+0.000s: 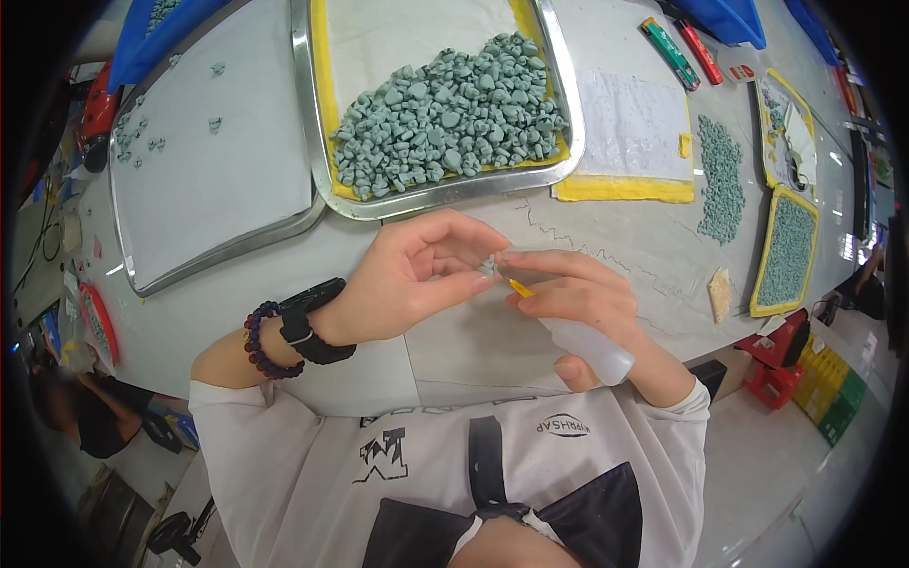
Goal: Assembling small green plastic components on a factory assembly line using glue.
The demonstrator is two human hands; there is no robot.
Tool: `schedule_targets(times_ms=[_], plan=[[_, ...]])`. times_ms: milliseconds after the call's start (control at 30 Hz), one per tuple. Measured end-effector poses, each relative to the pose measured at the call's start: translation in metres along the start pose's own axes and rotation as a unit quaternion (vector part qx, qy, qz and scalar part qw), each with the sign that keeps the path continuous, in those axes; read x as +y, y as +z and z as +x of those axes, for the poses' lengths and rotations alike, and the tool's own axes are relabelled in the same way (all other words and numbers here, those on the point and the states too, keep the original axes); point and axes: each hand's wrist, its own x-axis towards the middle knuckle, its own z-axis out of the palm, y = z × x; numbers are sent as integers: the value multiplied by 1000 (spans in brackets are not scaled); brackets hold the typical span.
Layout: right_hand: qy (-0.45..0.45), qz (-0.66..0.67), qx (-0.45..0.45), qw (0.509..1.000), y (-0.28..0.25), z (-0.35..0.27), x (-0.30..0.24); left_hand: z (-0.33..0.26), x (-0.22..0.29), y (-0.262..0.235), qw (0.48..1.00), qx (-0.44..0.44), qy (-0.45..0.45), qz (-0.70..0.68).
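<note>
My left hand (407,279) pinches a small grey-green piece (489,266) between thumb and fingers. In my right hand (597,303) lies a translucent white squeeze bottle (592,352), with its yellow nozzle (520,288) pointing at that piece. The right fingertips meet the left ones around the piece, so much of it is hidden. Just beyond my hands stands a metal tray (445,201) lined with yellow-edged cloth, heaped with grey-green stone-like pieces (445,114).
A paper-covered tray (218,170) with a few pieces sits at left. Rightward lie a yellow-edged sheet (625,133), a pile of small pieces (721,180) and a yellow-rimmed tray (786,251). Green and red boxes (669,53) lie at far right; a red dish (98,322) stands at left.
</note>
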Motion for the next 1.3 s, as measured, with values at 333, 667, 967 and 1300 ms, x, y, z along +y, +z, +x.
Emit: schedule_targets(times_ms=[333, 667, 967, 1300], plan=[[-10, -19, -5, 1000, -1, 1, -1, 0, 0, -1, 1000, -3, -2, -3], [10, -54, 11, 998, -16, -2, -5, 0, 1, 0, 1000, 1, -8, 7], [20, -336, 2, 942, -47, -13, 4, -2, -4, -3, 1000, 14, 11, 2], [147, -436, 173, 871, -100, -51, -11, 2, -5, -5, 1000, 5, 7, -10]])
